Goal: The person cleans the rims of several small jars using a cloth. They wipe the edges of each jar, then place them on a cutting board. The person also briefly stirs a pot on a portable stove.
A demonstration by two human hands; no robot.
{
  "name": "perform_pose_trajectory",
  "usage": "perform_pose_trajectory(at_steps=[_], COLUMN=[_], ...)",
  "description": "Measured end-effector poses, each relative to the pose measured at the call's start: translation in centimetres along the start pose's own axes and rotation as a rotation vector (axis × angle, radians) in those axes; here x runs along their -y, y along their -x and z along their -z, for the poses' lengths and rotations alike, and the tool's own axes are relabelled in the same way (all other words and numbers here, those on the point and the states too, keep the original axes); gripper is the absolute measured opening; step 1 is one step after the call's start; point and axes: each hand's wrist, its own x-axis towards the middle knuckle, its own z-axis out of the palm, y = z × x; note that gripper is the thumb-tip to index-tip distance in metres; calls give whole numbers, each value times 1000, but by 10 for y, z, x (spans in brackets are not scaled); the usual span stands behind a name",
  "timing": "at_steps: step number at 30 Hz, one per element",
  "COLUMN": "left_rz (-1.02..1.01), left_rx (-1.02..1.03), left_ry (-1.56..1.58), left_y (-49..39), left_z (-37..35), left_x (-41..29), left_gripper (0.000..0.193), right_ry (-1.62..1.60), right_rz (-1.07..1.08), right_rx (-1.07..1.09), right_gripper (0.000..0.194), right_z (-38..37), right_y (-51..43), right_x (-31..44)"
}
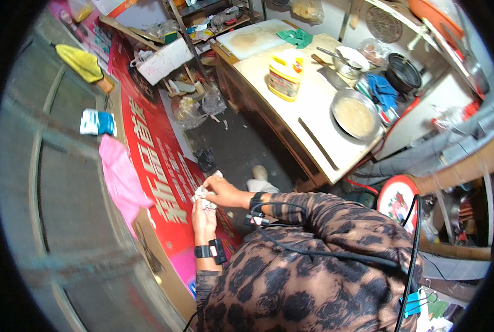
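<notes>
Both my hands meet low in front of my body, near the red printed banner. Between them is a crumpled white tissue or paper. My left hand is below it, its fingertips on the wad. From the upper right my right hand reaches over, fingers closed on the same wad. A small white piece sticks up above the right hand's knuckles. Each wrist wears a black strap with a small device. The finger details are partly hidden by the wad.
A pale-topped table carries a yellow-labelled jug, a metal bowl of pale batter, a cleaver, a dark flat bar and a green cloth. A pink cloth hangs over the ledge at left. Plastic bags lie on the floor.
</notes>
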Motion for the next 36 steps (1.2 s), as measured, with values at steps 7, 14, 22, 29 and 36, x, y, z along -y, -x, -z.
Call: perform_pose_trajectory(at_steps=[7,14,22,29,36], left_rz=[289,614,624,705,795], left_rx=[235,463,488,755,714], left_ry=[129,-22,-273,-553,-798], left_y=[-214,-336,-521,-666,-769], left_z=[-107,-197,-276,-353,-397], left_x=[-63,-101,-102,-112,-97], left_gripper=[45,57,32,37,37], right_ry=[-80,-104,-50,20,84], right_rz=[37,-96,-39,-582,-1349], right_rx=[428,36,-323,-613,-734], right_gripper=[76,51,42,13,42], right_z=[125,201,295,310,261], right_y=[-185,-307,-334,-301,-148], right_x=[-76,-108,-146,-185,-128])
